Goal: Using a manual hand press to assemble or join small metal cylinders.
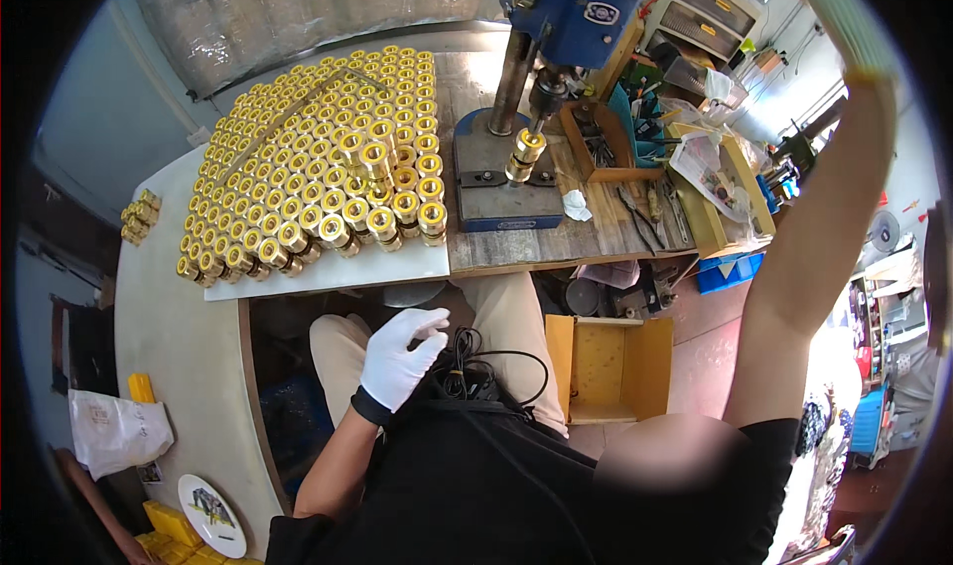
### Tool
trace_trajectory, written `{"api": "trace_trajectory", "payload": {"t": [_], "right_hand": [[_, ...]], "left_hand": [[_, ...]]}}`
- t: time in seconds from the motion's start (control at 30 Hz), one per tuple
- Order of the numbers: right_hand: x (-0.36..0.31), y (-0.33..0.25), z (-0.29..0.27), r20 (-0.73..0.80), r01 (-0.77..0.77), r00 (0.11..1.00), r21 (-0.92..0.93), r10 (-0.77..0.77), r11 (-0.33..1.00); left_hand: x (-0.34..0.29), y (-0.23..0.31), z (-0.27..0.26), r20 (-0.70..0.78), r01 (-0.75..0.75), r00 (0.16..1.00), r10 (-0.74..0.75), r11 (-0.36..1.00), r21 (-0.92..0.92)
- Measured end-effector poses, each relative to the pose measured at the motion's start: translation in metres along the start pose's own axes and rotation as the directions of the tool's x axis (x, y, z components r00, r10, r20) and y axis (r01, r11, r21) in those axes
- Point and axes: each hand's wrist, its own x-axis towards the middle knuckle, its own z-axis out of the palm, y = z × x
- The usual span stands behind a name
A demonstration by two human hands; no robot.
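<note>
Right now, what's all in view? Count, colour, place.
Packed fittings: many, brassy, bench left.
Drill press: one, blue and grey, bench centre.
Single fitting: one, brassy, below chuck.
Small fitting cluster: uncounted, brassy, left table.
Pliers: one, dark, right of press.
Tray: one, brown, behind pliers.
Open box: one, tan, floor.
Bag: one, white, left table.
Plate: one, white, near bag.
Blocks: uncounted, yellow, lower left.
Storage clutter: uncounted, mixed colours, upper right.
Another person's forearm: one, bare, lower left.
Left hand: one, white glove, empty, centre.
Right hand: one, blurred, top right.
</note>
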Motion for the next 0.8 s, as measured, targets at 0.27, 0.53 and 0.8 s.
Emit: {"api": "trace_trajectory", "payload": {"t": [0.27, 0.53, 0.8], "right_hand": [[-0.236, -0.003, 0.078, 0.504, -0.112, 0.863, 0.14, 0.027, 0.984], [-0.219, 0.01, 0.122, 0.633, -0.382, 0.773, 0.42, 0.036, 0.823], [-0.232, -0.008, 0.15, 0.464, -0.232, 0.873, 0.121, 0.152, 0.965]], "left_hand": [[0.053, 0.049, 0.031, 0.255, -0.437, 0.887, 0.384, 0.878, 0.198], [0.177, 0.22, 0.169, 0.371, -0.926, 0.363, 0.855, 0.286, 0.246], [0.208, 0.175, 0.195, 0.335, -0.948, 0.302, 0.892, 0.244, 0.205]]}}
